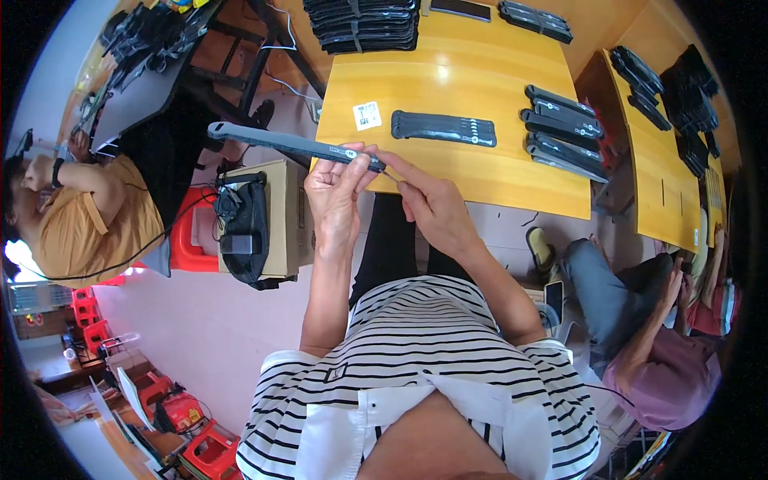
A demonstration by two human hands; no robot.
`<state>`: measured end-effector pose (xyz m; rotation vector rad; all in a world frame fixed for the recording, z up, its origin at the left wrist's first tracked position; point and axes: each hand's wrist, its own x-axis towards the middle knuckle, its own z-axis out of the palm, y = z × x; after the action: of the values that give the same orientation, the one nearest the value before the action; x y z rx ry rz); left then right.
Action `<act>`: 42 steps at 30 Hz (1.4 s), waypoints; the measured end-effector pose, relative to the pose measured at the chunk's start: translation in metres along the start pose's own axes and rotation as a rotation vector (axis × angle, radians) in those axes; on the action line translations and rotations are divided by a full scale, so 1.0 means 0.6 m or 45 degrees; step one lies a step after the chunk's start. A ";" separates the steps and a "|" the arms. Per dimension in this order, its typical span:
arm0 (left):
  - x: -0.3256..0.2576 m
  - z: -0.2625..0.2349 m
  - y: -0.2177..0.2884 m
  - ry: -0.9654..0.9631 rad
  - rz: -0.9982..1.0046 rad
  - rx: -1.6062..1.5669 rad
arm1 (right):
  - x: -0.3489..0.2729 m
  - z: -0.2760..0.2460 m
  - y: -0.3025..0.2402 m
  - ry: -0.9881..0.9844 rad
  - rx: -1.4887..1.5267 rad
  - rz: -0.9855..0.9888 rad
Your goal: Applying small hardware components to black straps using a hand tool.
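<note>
My left hand (338, 186) is closed around one end of a long, flat black strap (276, 142), which reaches out to the left and has a rounded, slotted far end. A pale printed mark shows on the strap by my thumb. At the held end, my right hand (438, 210) has its forefinger against the strap. Its thumb and fingers pinch a thin, dark sliver that I cannot make out. Beyond my hands, a row of similar black straps (444, 129) lies on the yellow table (448, 180), with a white label sheet (367, 116) beside it.
More strap bundles (564, 132) lie at the table's right, and a tall stack (364, 24) stands at the back left. A cardboard box (282, 212) with a black bag (244, 224) is on my left. People sit on both sides: an orange shirt (104, 216), a pink shirt (668, 380).
</note>
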<state>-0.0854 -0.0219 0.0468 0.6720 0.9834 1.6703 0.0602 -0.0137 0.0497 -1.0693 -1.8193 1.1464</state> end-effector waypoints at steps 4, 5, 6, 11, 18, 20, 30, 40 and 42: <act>-0.002 -0.001 -0.004 0.001 0.061 -0.001 | 0.001 0.001 0.004 -0.038 0.087 -0.040; -0.004 0.002 -0.004 -0.001 0.061 0.000 | 0.000 0.000 0.000 -0.054 0.255 0.058; -0.006 0.007 -0.003 0.006 0.092 0.004 | 0.000 0.001 -0.003 -0.069 0.424 0.157; -0.013 0.021 -0.012 0.044 0.289 0.074 | -0.002 0.004 -0.011 -0.030 0.643 0.177; -0.020 0.028 -0.029 0.014 0.671 0.339 | -0.010 0.012 -0.003 -0.012 0.834 0.217; -0.019 0.029 -0.030 0.023 0.730 0.384 | -0.011 0.016 -0.006 0.009 0.890 0.221; -0.014 0.017 -0.019 -0.090 1.004 0.870 | -0.015 0.035 -0.012 0.081 1.290 0.384; -0.013 0.021 -0.007 -0.132 0.506 0.447 | -0.016 0.029 -0.010 0.166 0.966 0.271; -0.015 0.020 0.003 -0.223 0.745 0.957 | -0.016 0.021 -0.008 0.116 1.217 0.372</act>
<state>-0.0738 -0.0273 0.0548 1.7061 1.3773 1.6537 0.0514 -0.0277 0.0487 -0.7740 -0.8349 1.8239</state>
